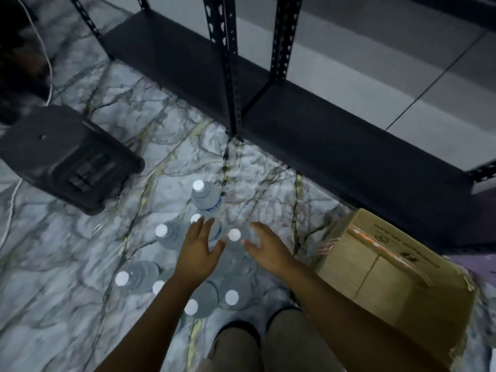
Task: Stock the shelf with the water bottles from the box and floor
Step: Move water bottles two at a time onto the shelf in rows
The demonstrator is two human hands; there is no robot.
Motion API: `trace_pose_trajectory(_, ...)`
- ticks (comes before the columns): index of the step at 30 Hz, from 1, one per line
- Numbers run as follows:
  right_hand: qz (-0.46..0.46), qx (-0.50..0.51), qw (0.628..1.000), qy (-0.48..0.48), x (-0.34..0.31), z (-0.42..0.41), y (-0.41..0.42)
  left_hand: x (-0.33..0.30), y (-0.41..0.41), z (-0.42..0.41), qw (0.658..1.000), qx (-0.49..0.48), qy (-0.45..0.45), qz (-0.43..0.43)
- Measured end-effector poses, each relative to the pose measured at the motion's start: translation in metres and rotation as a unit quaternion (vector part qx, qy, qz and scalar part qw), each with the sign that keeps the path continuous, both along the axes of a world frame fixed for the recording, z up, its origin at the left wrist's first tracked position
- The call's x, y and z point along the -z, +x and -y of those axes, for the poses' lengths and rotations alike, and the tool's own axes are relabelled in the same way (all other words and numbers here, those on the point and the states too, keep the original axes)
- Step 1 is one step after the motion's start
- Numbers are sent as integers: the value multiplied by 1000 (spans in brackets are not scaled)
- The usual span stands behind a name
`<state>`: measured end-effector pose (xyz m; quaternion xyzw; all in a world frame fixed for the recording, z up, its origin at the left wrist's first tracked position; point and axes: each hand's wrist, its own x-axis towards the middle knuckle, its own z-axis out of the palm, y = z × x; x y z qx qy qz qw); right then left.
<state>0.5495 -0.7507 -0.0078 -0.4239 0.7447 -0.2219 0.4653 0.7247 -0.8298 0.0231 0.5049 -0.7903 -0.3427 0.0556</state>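
Both hands reach down, left hand (pixel 197 251) and right hand (pixel 265 248) with fingers apart, holding nothing; a water bottle (pixel 234 244) stands upright between them, cap up, on the floor (pixel 67 251).

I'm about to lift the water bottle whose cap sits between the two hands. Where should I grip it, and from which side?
Grip the bottle around its neck and shoulder just under the white cap, coming from above. It stands upright, neighbours crowd its left and near sides, and the open right hand already flanks its right.
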Motion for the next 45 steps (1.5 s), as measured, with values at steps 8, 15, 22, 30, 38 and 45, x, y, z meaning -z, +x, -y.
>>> trace_pose_trajectory(8,21,26,997,-70,39,9,29,31,19,1,992,-107,51,-51)
trace_pose_trajectory(15,-7,116,980,-163,71,7,54,66,16,23,980,-150,53,-118)
trace_pose_trajectory(22,-45,131,975,-176,106,20,58,98,17,37,972,-156,61,-166)
trace_pose_trajectory(30,-44,141,967,-205,119,26,54,95,2,42,976,-169,22,-137)
trace_pose_trajectory(38,-20,172,963,-208,121,20,24,83,-10,57,995,-33,-8,-93)
trace_pose_trajectory(45,-34,131,970,-201,115,21,-35,87,-52,70,993,61,15,-100)
